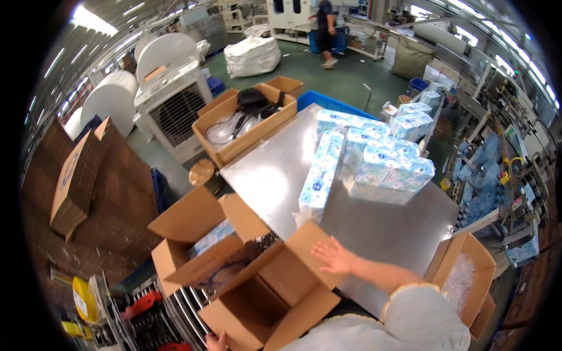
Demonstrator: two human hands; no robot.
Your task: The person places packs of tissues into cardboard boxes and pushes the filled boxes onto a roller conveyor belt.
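Note:
An open, empty cardboard box [275, 286] stands right in front of me with its flaps spread. At its near left corner my left hand [216, 341], mostly cut off by the lower edge, grips the cardboard. My right hand [332, 257] has its fingers spread flat against the far right flap and holds nothing. Just left of this box is a second open cardboard box [193, 257], with a blue-and-white tissue pack [212, 238] inside. Beyond my right hand, several floral-patterned tissue packs [389, 169] stand and lie on the metal table [263, 175].
A roller conveyor [181, 310] runs under the boxes. Stacked flat cartons [99, 187] rise at the left. A carton with clear plastic [462, 281] sits at the right, near a packing machine [503, 181]. Another person [325, 32] walks in the background.

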